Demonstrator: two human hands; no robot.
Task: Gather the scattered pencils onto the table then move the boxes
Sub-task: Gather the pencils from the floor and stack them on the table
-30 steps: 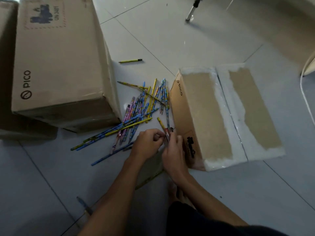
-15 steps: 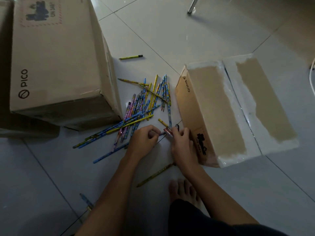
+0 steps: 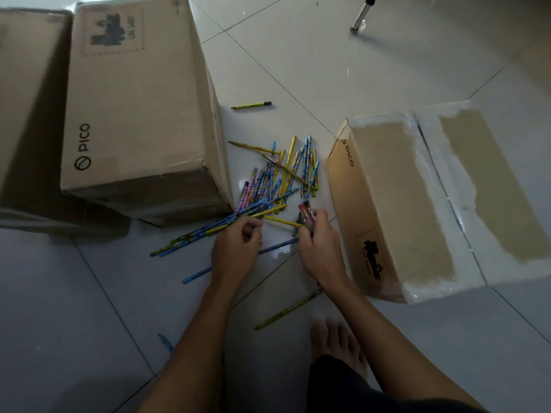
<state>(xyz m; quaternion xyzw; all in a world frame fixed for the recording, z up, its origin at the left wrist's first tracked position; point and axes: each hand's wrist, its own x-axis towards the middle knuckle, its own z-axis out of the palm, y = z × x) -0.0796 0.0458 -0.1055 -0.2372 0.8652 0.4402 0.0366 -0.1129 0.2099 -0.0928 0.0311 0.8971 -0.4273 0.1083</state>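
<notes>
**Pencils heaped on the tile between two boxes**

A tangle of slim pencils (image 3: 277, 186), blue, yellow and pink, lies on the glossy white floor (image 3: 387, 70). The left hand (image 3: 235, 248) curls over the heap's near edge; whether it grips one, I cannot tell. The right hand (image 3: 320, 248) grasps a small red-and-black object (image 3: 306, 213). "PICO" marks the big cardboard box (image 3: 137, 114) and the tape-scarred smaller box (image 3: 402, 204).

Your single head camera looks steeply down from close above your left hand (image 3: 235, 251) and right hand (image 3: 320, 248), facing the tiled floor (image 3: 387, 70) ahead of them.
</notes>
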